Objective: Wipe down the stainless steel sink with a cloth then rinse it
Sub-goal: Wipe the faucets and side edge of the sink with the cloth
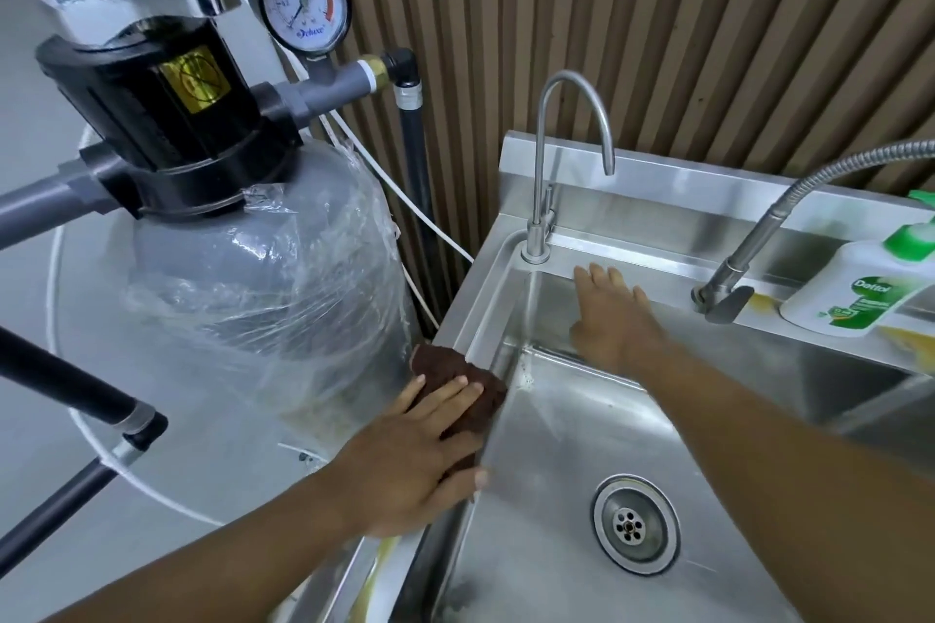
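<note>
The stainless steel sink [571,425] fills the lower right, with its round drain [630,524] near the front. A dark brown cloth [463,382] lies over the sink's left rim. My left hand [410,455] presses flat on the cloth, fingers straight, thumb over the rim's inner edge. My right hand [609,316] rests flat against the basin's back wall, fingers spread upward to the back ledge. A gooseneck faucet [549,157] stands at the back left corner. No water runs from it.
A grey filter tank [263,288] wrapped in plastic, with a black valve head and pressure gauge [303,0], stands close to the left. A flexible hose faucet [744,253] and a Dettol soap bottle [860,291] sit on the back ledge at right. Slatted wall behind.
</note>
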